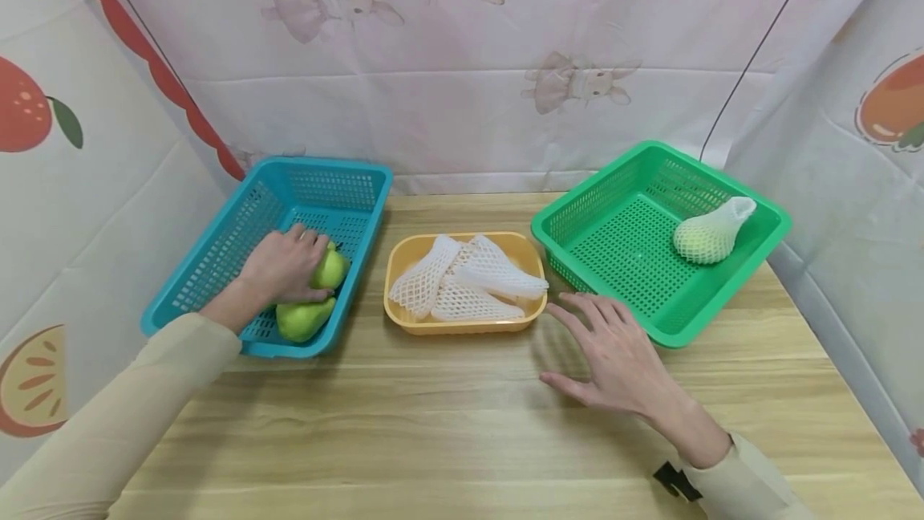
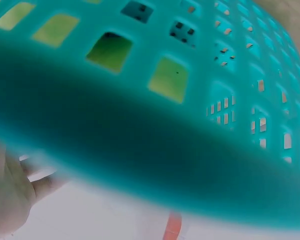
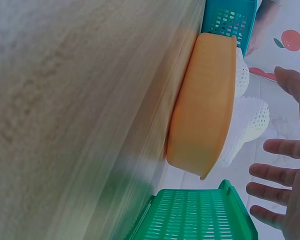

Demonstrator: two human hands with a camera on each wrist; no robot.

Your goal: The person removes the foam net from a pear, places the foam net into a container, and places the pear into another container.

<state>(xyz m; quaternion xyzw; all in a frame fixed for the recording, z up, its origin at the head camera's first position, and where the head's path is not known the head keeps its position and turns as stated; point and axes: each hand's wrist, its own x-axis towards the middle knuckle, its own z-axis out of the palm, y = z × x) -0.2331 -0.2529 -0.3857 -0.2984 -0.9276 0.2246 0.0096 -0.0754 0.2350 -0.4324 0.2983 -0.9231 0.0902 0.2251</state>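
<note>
In the head view my left hand (image 1: 285, 267) reaches into the blue basket (image 1: 382, 207). Its fingers and thumb curl about a green pear (image 1: 332, 270), partly covered by the hand. Another green pear (image 1: 305, 321) lies just below the thumb. Through the basket's slots the left wrist view shows green skin, with part of the left hand (image 2: 10, 195) at lower left. My right hand (image 1: 609, 351) hovers with fingers spread, holding nothing, between the orange tray (image 1: 465, 328) and the green basket (image 1: 664, 335). White foam net sleeves (image 1: 476, 307) lie in the tray.
Inside the green basket, at its right side, rests a pear in a white foam net (image 1: 711, 235). All three containers stand on a wooden table (image 1: 433, 424). Behind them hangs a printed cloth (image 1: 462, 127), with more cloth at both sides.
</note>
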